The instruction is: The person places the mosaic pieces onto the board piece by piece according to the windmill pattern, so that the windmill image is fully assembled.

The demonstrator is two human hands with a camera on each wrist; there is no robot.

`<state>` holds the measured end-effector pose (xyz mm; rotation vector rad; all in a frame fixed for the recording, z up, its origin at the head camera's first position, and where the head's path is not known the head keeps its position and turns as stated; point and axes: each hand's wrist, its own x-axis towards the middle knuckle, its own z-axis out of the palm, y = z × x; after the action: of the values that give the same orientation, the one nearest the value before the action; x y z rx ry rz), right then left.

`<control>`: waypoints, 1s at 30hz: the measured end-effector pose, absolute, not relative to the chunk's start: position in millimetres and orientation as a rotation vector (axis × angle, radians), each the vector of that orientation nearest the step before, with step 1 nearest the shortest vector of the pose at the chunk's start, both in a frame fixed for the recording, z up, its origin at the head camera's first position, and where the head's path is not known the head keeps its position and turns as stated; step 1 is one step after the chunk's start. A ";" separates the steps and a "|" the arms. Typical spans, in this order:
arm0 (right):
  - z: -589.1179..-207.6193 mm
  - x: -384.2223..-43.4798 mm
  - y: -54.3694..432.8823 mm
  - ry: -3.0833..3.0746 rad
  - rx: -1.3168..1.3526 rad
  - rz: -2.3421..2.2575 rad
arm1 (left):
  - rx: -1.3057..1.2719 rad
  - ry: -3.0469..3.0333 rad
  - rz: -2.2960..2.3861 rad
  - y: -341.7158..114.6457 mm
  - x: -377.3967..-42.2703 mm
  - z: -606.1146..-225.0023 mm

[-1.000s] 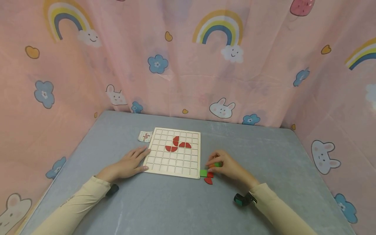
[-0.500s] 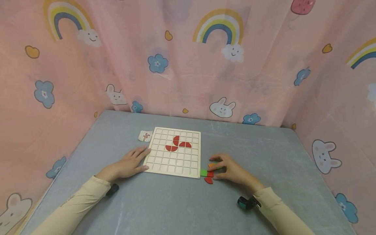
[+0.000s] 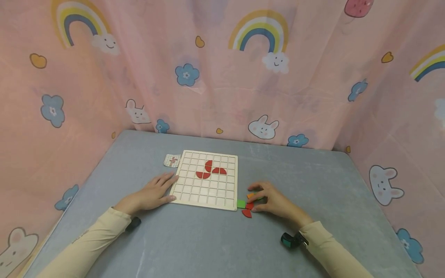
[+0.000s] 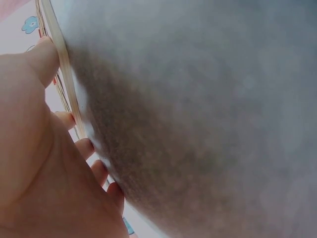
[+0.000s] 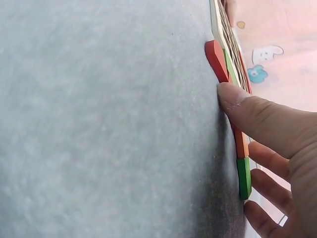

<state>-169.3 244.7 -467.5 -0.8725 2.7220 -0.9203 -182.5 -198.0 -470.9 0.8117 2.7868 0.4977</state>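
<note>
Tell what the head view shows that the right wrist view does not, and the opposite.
Only the head view: the printed card beside the board and both beige sleeves.
Only the right wrist view: the near side edges of the orange piece and the green piece next to it, which the right hand mostly covers from above.
Both: the right hand, the board, the red fan-shaped piece and the pink curtain.

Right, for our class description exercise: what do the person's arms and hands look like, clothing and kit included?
Both hands are bare, no gloves: left hand, right hand. The left sleeve and right sleeve are long, plain-looking and pale beige. A small black device shows at the left wrist; the right wrist's black device has a green patch.
</note>
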 end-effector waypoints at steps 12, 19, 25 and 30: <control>-466.6 -168.4 243.7 2.730 -0.857 -0.951 | 0.784 2.775 0.505 -196.8 -182.9 -470.5; -462.7 -168.1 238.5 2.746 -0.740 -0.977 | 0.765 2.766 0.507 -196.2 -183.7 -472.5; -464.8 -168.9 232.9 2.783 -0.726 -0.998 | 0.772 2.771 0.503 -196.8 -184.3 -473.1; -466.5 -170.3 226.5 2.811 -0.731 -1.007 | 0.782 2.777 0.508 -197.7 -184.2 -474.1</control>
<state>-170.3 226.5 -466.5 -0.7310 2.8110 -1.0065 -184.2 -197.7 -474.1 0.7819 2.7770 0.5082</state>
